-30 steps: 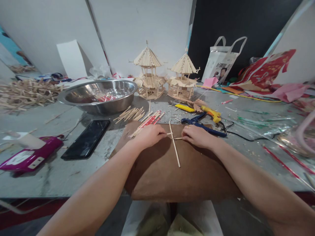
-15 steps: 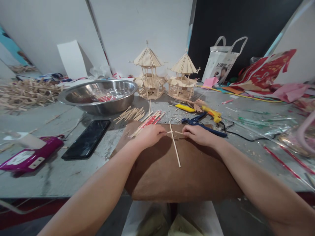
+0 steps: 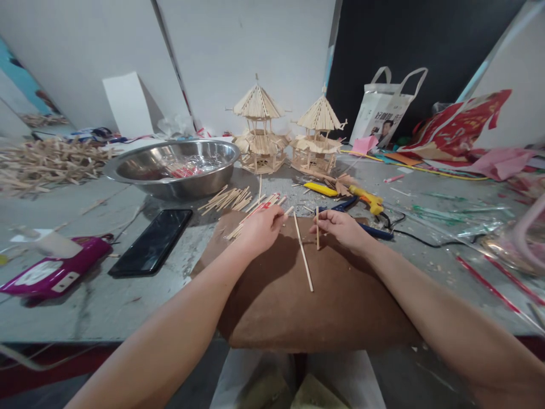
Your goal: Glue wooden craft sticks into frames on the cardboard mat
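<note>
My left hand [image 3: 264,228] pinches a short wooden stick [image 3: 289,210], whose pale tip pokes out past the fingertips. Between thumb and fingers my right hand [image 3: 336,226] grips another short wooden stick [image 3: 317,236], held roughly upright above the brown board [image 3: 298,318]. A longer wooden stick [image 3: 304,255] lies on the board between both hands, slanting toward me. Just beyond my left hand is a bundle of sticks with red marks [image 3: 269,200], partly hidden by it. Blue-handled pliers [image 3: 377,231] lie behind my right hand, partly covered.
Two stick-built pagodas [image 3: 260,136] stand at the back. A steel basin [image 3: 170,184] and a black phone [image 3: 151,241] are to the left, with loose sticks [image 3: 227,199] nearby. A yellow glue gun [image 3: 369,199] and a yellow cutter [image 3: 321,188] lie behind the right hand.
Both hands have lifted slightly and drawn apart. The short stick in the right hand has turned from lying sideways to upright; the left one's tip now points up and away. The long stick stays put.
</note>
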A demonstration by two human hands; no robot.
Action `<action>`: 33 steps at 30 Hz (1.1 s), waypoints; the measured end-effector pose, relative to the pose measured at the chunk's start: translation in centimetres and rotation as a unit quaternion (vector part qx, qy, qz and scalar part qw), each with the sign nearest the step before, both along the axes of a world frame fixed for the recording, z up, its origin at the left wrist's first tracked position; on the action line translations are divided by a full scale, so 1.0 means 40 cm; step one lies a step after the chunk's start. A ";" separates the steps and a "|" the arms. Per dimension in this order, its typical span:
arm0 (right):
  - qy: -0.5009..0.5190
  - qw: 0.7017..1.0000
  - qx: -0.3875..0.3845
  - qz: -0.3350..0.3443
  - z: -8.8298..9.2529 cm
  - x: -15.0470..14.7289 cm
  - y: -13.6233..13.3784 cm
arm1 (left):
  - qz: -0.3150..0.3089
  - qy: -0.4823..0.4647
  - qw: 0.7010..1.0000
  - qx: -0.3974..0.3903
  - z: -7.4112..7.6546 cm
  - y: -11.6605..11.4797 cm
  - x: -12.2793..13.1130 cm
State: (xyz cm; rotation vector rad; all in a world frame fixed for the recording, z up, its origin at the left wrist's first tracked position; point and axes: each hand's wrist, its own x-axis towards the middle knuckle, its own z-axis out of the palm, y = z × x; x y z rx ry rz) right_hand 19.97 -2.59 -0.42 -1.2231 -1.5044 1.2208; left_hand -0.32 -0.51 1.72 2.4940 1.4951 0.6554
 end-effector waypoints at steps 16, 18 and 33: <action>0.196 0.979 -0.041 0.040 0.000 -0.035 -0.016 | -0.102 -0.148 0.973 -0.147 -0.029 -0.011 0.042; 0.189 0.980 -0.045 0.038 0.002 -0.041 -0.019 | -0.119 -0.157 0.968 -0.153 -0.031 -0.007 0.040; -0.399 0.820 -0.002 -0.410 -0.016 0.300 0.099 | -0.041 -0.151 0.978 -0.138 -0.008 0.000 0.021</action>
